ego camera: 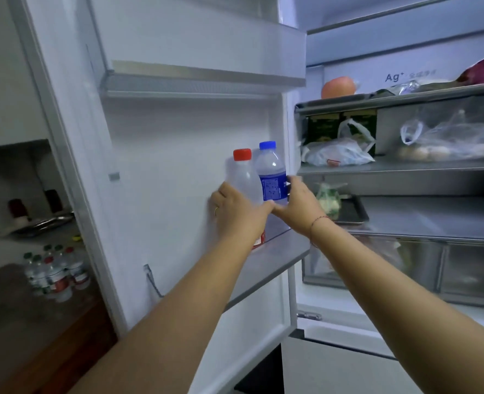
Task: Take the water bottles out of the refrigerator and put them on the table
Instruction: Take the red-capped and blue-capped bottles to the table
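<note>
Two water bottles stand side by side in the refrigerator door shelf [275,260]. The red-capped bottle [242,172] is on the left, and my left hand [236,214] is wrapped around its body. The blue-capped bottle [272,174] with a blue label is on the right, and my right hand [300,206] grips it from the right side. Both bottles are upright, their lower parts hidden behind my hands. Several more water bottles [56,274] stand on the dark table [22,322] at the lower left.
The open refrigerator door [178,152] fills the middle, with an upper door bin [206,72] overhead. To the right, fridge shelves [405,166] hold plastic bags [337,152], an orange fruit [339,86] and a tray [348,214]. A counter with dishes [36,220] lies far left.
</note>
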Motion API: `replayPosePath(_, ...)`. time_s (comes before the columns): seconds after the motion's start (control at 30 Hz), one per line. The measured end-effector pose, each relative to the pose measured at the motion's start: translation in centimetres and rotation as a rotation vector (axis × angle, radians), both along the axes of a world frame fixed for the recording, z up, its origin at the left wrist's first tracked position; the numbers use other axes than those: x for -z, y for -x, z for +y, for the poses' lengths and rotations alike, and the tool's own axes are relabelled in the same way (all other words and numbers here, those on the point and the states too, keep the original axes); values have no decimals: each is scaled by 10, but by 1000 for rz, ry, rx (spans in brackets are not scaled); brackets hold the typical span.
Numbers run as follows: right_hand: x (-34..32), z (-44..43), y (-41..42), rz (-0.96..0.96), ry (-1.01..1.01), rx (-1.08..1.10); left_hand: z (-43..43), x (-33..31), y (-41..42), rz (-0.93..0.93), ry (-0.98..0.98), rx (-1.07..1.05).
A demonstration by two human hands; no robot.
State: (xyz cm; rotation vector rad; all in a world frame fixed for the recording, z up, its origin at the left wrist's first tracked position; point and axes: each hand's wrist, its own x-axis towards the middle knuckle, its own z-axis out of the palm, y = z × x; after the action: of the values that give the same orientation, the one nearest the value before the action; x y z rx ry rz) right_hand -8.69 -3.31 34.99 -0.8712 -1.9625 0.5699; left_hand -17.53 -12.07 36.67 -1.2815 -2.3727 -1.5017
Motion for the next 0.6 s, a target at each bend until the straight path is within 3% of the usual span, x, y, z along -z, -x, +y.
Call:
replayPosePath(0.2, 4, 27, 1, 7, 107, -178, 4, 11, 1, -16, -75, -85)
replayPosePath(0.33, 6, 39, 4, -35, 208, -324, 4, 16, -4, -151, -127, -38)
replayPosePath(0.43, 10, 43, 8, -69, 186, -367, 3, 17, -7, -219, -58, -14)
replayPosePath(0.6, 16, 37, 10, 38, 145, -341, -6, 17, -8, -242, -77, -49)
